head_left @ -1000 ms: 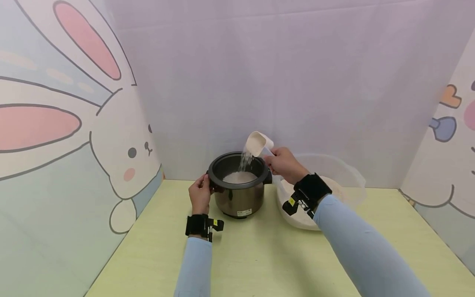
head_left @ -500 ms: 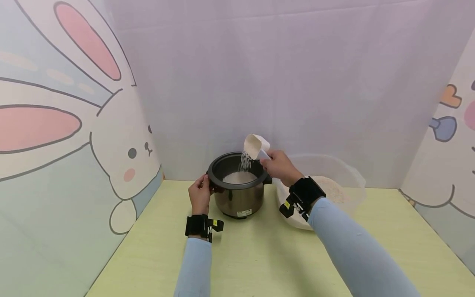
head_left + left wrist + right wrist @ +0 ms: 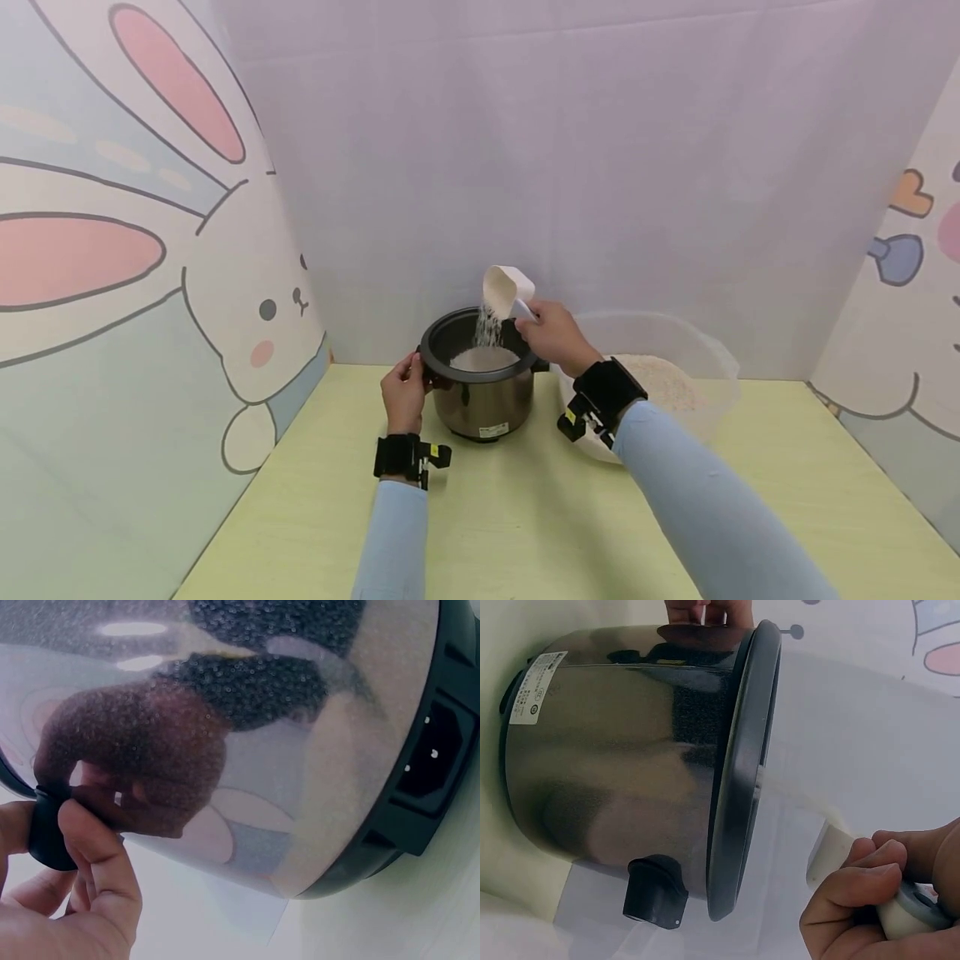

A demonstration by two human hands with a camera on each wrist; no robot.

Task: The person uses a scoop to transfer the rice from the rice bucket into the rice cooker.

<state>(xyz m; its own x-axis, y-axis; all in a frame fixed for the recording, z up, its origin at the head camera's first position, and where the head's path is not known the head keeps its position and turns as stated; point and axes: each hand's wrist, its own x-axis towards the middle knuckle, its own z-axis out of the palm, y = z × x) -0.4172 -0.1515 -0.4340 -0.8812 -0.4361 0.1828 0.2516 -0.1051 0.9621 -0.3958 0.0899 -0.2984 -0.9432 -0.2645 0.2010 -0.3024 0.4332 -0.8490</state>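
Note:
A brown metallic rice cooker [image 3: 483, 404] stands lidless against the back wall, with white rice [image 3: 483, 360] heaped inside its dark pot. My left hand [image 3: 405, 396] pinches the cooker's black side handle [image 3: 51, 838] between thumb and fingers. In my right hand [image 3: 557, 337] is a white measuring scoop [image 3: 519, 285], gripped by its handle. The scoop tilts left above the pot's opening, and a stream of grains [image 3: 489, 329] falls from its lip into the pot. In the right wrist view, curled fingers partly hide the scoop [image 3: 829, 855].
Right of the cooker sits a pale tub [image 3: 596, 448] holding more rice [image 3: 660, 379], with a translucent rim or cover rising around its back. My right forearm crosses in front of it. A power socket [image 3: 433, 754] shows low on the cooker. Cartoon-printed panels [image 3: 247, 333] flank the table.
My right hand has shifted left over the pot with the scoop, still pouring, and the falling stream has moved left too. The left hand and the cooker have stayed put.

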